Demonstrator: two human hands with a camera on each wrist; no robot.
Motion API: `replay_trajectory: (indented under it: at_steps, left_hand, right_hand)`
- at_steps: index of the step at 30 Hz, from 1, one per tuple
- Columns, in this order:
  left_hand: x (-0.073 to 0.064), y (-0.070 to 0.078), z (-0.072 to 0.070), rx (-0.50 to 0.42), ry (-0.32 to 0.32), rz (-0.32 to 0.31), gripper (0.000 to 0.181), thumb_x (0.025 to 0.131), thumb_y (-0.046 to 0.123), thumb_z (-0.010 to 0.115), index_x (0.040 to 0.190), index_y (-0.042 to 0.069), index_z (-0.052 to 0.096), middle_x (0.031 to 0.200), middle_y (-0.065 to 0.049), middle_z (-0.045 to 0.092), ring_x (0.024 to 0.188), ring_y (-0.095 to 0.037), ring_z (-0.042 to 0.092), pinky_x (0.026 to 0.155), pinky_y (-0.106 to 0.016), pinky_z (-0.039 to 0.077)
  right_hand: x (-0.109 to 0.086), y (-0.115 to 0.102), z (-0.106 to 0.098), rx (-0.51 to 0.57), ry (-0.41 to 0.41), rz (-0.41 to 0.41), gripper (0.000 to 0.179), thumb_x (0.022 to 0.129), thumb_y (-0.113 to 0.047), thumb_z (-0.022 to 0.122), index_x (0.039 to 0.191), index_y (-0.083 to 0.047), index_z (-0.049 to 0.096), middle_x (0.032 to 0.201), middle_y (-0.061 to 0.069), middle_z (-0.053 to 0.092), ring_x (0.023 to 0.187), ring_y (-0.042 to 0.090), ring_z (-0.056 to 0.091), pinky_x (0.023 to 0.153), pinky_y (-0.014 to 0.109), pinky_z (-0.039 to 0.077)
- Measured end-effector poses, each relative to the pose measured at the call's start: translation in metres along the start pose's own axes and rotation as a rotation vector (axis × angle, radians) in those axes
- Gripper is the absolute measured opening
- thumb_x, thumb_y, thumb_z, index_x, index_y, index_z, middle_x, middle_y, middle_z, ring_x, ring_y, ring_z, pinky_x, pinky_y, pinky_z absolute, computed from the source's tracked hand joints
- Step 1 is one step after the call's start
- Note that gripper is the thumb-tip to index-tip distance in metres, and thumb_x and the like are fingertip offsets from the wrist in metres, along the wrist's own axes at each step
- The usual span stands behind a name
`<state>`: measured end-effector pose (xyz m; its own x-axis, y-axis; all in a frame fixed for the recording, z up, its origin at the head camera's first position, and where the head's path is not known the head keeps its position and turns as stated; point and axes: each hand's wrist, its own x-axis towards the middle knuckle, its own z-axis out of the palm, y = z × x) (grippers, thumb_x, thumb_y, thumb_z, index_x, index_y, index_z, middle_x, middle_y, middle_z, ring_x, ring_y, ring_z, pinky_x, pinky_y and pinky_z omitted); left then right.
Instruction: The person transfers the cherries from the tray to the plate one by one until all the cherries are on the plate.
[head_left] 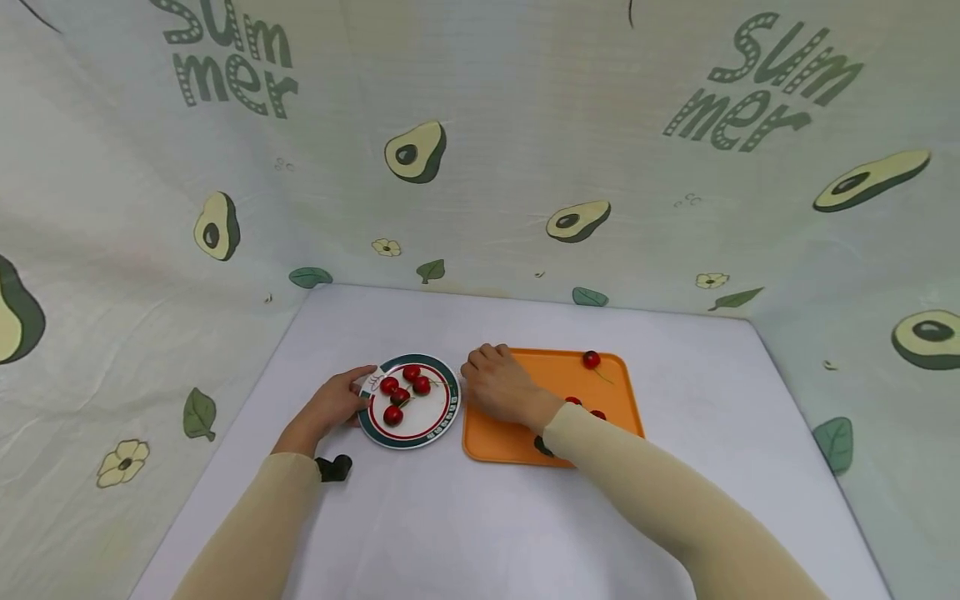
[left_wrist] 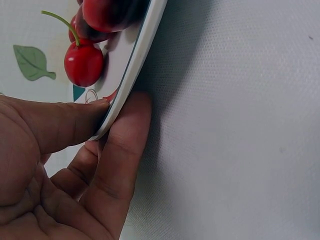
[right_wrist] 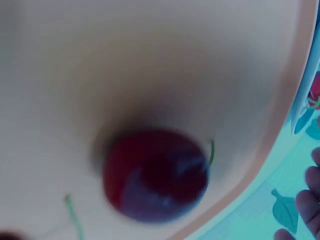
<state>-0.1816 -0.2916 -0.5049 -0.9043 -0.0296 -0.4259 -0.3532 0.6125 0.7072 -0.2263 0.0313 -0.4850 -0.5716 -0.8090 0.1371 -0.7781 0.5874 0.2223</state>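
Observation:
My left hand (head_left: 333,408) pinches the left rim of a round plate (head_left: 405,429), white with a green border and a red ring. In the left wrist view its thumb (left_wrist: 75,122) lies over the rim, with fingers underneath. Several dark red cherries (head_left: 393,415) sit on the plate, some with green stems. My right hand (head_left: 498,383) is over the left end of an orange tray (head_left: 495,450), its loosely bent fingers beside the plate's right edge. Nothing shows held in it. A cherry (right_wrist: 155,175) lies on the tray in the right wrist view.
Another cherry (head_left: 591,359) with a stem lies at the tray's far right corner. More cherries (head_left: 597,414) show partly behind my right forearm, which crosses the tray. A white table (head_left: 450,533) bears everything, with an avocado-print cloth (head_left: 495,183) hanging behind it.

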Motion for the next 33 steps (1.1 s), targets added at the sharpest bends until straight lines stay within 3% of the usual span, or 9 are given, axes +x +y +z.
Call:
replay_trajectory:
  at_steps: [4,10,16,26,33]
  left_hand:
    - [-0.001,0.000,0.000,-0.002,0.002,0.005,0.067,0.100,0.005,0.063,0.162,0.014,0.040,0.116,-0.020,0.056,0.075,-0.021,0.063,0.067,-0.029,0.058]
    - [-0.002,-0.001,-0.001,-0.002,0.001,0.012,0.067,0.101,0.006,0.063,0.163,0.014,0.040,0.115,-0.019,0.055,0.074,-0.021,0.063,0.068,-0.030,0.059]
    - [-0.003,0.001,0.000,-0.001,-0.002,0.010,0.066,0.101,0.006,0.063,0.163,0.014,0.040,0.114,-0.019,0.054,0.074,-0.021,0.063,0.068,-0.029,0.058]
    - [0.000,0.001,-0.001,0.013,-0.009,-0.004,0.068,0.101,0.007,0.063,0.163,0.015,0.039,0.116,-0.019,0.055,0.077,-0.022,0.064,0.069,-0.029,0.057]
    - [0.002,0.000,-0.001,0.017,-0.010,-0.008,0.068,0.101,0.008,0.063,0.164,0.015,0.038,0.114,-0.019,0.054,0.075,-0.022,0.063,0.069,-0.029,0.057]
  right_hand:
    - [-0.013,0.009,-0.006,0.022,-0.024,0.016,0.023,0.105,-0.028,0.059,0.114,-0.009,0.069,0.116,0.007,0.067,0.111,0.029,0.058,0.101,0.049,0.050]
    - [-0.033,0.023,-0.013,0.063,-0.065,0.049,0.031,0.105,-0.030,0.063,0.127,-0.009,0.069,0.129,0.008,0.067,0.121,0.031,0.060,0.109,0.054,0.048]
    - [-0.062,0.042,-0.019,0.091,-0.070,0.072,0.040,0.101,-0.034,0.071,0.130,-0.007,0.069,0.131,0.011,0.068,0.121,0.033,0.060,0.106,0.055,0.049]
    - [-0.121,0.080,-0.019,0.079,-0.075,0.219,0.045,0.097,-0.034,0.077,0.131,-0.006,0.069,0.131,0.012,0.067,0.123,0.034,0.059,0.106,0.056,0.049]
    - [-0.152,0.097,-0.015,0.106,-0.109,0.322,0.048,0.095,-0.034,0.079,0.133,-0.006,0.069,0.134,0.014,0.067,0.125,0.038,0.057,0.108,0.060,0.047]
